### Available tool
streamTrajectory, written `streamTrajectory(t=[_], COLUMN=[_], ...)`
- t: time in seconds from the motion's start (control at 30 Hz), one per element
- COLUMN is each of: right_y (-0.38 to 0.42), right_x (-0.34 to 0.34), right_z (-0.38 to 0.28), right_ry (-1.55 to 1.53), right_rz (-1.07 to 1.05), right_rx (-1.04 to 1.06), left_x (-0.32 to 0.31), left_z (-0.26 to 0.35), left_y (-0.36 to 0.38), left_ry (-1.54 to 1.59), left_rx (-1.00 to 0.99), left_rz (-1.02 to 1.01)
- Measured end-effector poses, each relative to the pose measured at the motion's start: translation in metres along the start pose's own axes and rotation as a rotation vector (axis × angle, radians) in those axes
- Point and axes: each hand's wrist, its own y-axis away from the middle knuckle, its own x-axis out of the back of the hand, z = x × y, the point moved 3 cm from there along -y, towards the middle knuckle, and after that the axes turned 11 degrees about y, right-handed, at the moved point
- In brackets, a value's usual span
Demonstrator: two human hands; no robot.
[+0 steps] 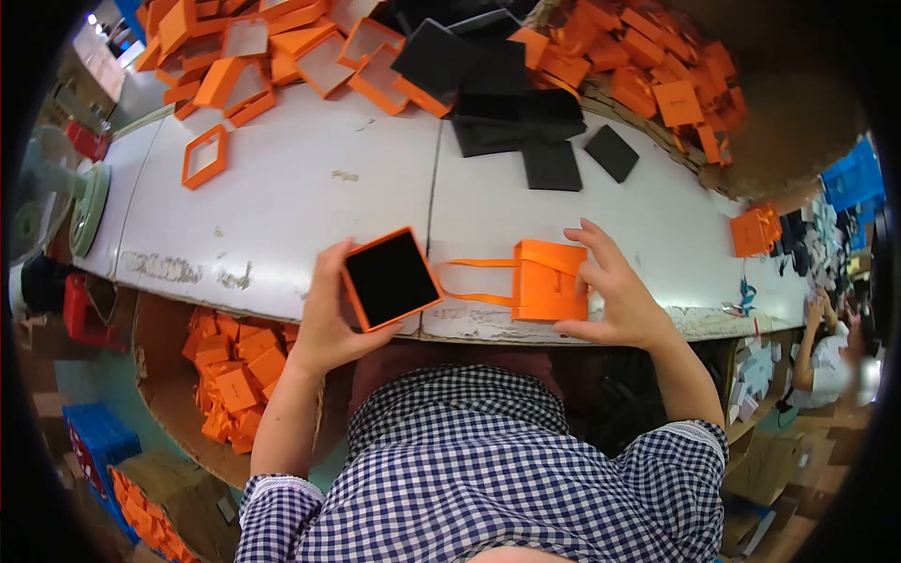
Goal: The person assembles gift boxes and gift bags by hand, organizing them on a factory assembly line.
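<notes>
My left hand (328, 314) is closed around the side of a small square orange box (353, 289), tilted toward me. A black insert (392, 280) fills the box. To its right, an orange gift bag (549, 293) lies near the table's front edge, its two ribbon handles (483, 264) stretched out to the left. My right hand (615, 296) is at the bag's right end with fingers apart. Its thumb is by the lower edge and a bent finger meets the right side; the index finger stands clear above.
Orange box frames (205, 157) and lids pile up at the back left. Black square pads (552, 165) lie at the back middle. Heaped orange bags (678, 101) fill the back right. Below the table's left edge stands a carton of orange pieces (237, 387). Another person (831, 361) is at far right.
</notes>
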Motion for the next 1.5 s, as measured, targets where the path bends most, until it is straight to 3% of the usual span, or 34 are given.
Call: streamTrajectory(t=[0.07,0.13,0.2,0.27,0.4,0.53,0.6,0.73,0.8,0.87,0.93,1.0,1.07,1.13,1.17,1.2,1.23,1.33,1.4,1.43,1.5], right_y=[0.011,0.008,0.003,-0.006,-0.01,-0.017,-0.021,-0.037,-0.043,-0.048,-0.055,-0.062,-0.069,-0.074,-0.073,-0.076,-0.08,-0.08,-0.071,-0.067,-0.061], right_x=[-0.006,-0.004,-0.004,0.004,0.014,0.008,-0.003,-0.007,-0.005,-0.009,-0.012,-0.021,-0.033,-0.05,-0.062,-0.072,-0.068,-0.025,-0.025,-0.034,-0.051], right_z=[0.007,0.01,0.007,-0.001,-0.011,-0.03,-0.035,-0.048,-0.055,-0.061,-0.067,-0.081,-0.095,-0.094,-0.094,-0.093,-0.094,-0.02,0.062,0.088,0.087], right_ry=[0.002,-0.144,-0.296,-0.424,-0.436,-0.407,-0.471,-0.439,-0.441,-0.293,-0.364,-0.441,-0.556,-0.575,-0.672,-0.765,-0.827,-0.148,0.122,0.229,0.241], right_rz=[-0.06,-0.07,-0.09,-0.002,0.003,0.043,0.05,0.082,0.081,0.027,0.068,0.081,0.062,0.076,0.019,-0.038,-0.072,0.196,0.258,0.249,0.223], right_rx=[-0.17,-0.186,-0.185,-0.008,0.037,0.028,-0.001,0.115,0.153,0.151,0.224,0.263,0.146,0.252,0.16,0.071,0.117,0.104,-0.077,-0.205,-0.177], left_x=[-0.005,-0.012,-0.023,-0.034,-0.024,-0.019,-0.024,-0.02,-0.012,-0.014,-0.013,-0.023,-0.033,-0.031,-0.027,-0.012,0.007,0.111,0.166,0.178,0.188], left_z=[-0.002,0.015,0.04,0.057,0.064,0.064,0.059,0.051,0.062,0.083,0.081,0.082,0.088,0.069,0.061,0.064,0.065,0.077,0.091,0.086,0.047], left_y=[0.005,-0.002,-0.012,-0.021,-0.028,-0.026,-0.02,-0.004,-0.002,-0.004,0.001,0.004,0.007,0.011,0.018,0.025,0.034,0.074,0.096,0.087,0.055], left_ry=[0.508,0.515,0.199,0.085,-0.033,-0.03,0.124,0.146,0.0,-0.344,-0.113,0.028,-0.011,-0.01,0.017,-0.013,-0.008,-0.216,-0.842,-0.809,-0.816], left_rx=[0.151,0.043,-0.056,-0.014,-0.001,-0.035,-0.098,-0.112,-0.029,-0.128,-0.08,-0.18,-0.218,-0.208,-0.198,-0.184,-0.053,0.285,0.46,0.543,0.639], left_rz=[0.161,0.012,-0.202,-0.33,-0.359,-0.341,-0.318,-0.224,-0.265,-0.384,-0.3,-0.232,-0.146,-0.125,-0.126,-0.095,-0.152,-0.191,-0.103,-0.031,0.078])
